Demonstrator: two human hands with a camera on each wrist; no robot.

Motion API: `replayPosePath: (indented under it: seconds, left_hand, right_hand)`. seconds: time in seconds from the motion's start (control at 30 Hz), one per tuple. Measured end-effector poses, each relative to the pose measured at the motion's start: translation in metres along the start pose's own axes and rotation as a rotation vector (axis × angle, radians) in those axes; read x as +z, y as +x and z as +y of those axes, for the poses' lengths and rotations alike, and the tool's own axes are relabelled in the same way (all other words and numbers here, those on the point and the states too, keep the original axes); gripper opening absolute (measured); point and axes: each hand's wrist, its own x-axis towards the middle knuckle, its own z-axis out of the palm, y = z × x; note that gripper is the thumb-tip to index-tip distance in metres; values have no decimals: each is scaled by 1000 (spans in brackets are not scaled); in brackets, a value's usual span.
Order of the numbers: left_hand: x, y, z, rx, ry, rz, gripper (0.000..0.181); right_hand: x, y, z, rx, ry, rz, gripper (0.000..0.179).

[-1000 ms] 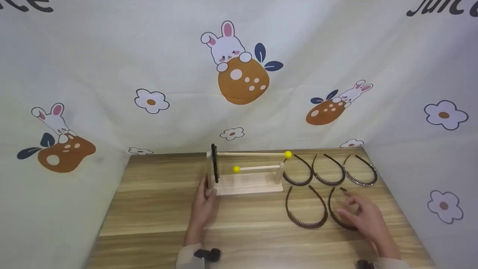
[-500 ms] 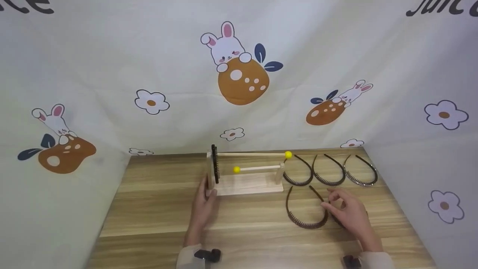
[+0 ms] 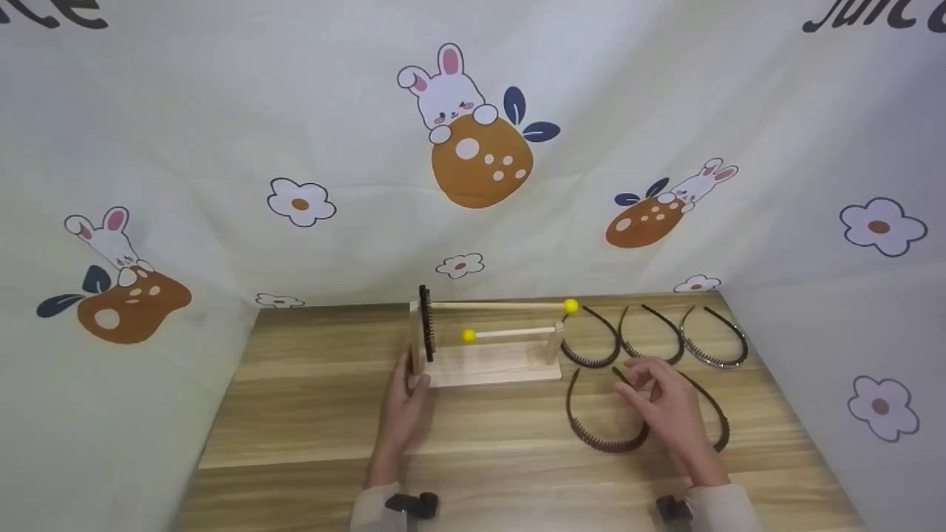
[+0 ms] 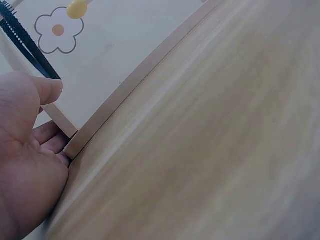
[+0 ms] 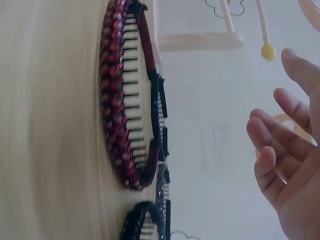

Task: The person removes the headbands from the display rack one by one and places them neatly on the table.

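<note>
A light wooden rack [image 3: 495, 362] with yellow-tipped rods stands on the table. My left hand [image 3: 403, 414] holds its left upright near the base, with the thumb in front and fingers behind in the left wrist view. A black toothed headband [image 3: 426, 325] hangs against that upright. My right hand [image 3: 669, 406] hovers over two front headbands, holding nothing, its fingers loosely bent. The left one is a dark red beaded headband [image 5: 112, 90]; the other dark headband [image 3: 717, 421] is partly hidden behind the hand.
Behind them lie three more toothed headbands in a row: a dark headband [image 3: 591, 362], another dark headband [image 3: 654, 360] and one with a sparkling edge [image 3: 739, 347]. A printed cloth [image 3: 355, 244] encloses the wood-grain table [image 3: 310, 428] at the back and sides.
My right hand has moved left, from the front right headband towards the front left one. My left hand and the rack have stayed in place.
</note>
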Motion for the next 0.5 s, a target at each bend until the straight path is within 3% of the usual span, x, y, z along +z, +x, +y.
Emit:
replayPosePath:
  seconds: [0.5]
  left_hand:
    - [-1, 0, 1, -41, -27, 4, 69]
  right_hand:
    - [23, 14, -27, -40, 124, 55, 27]
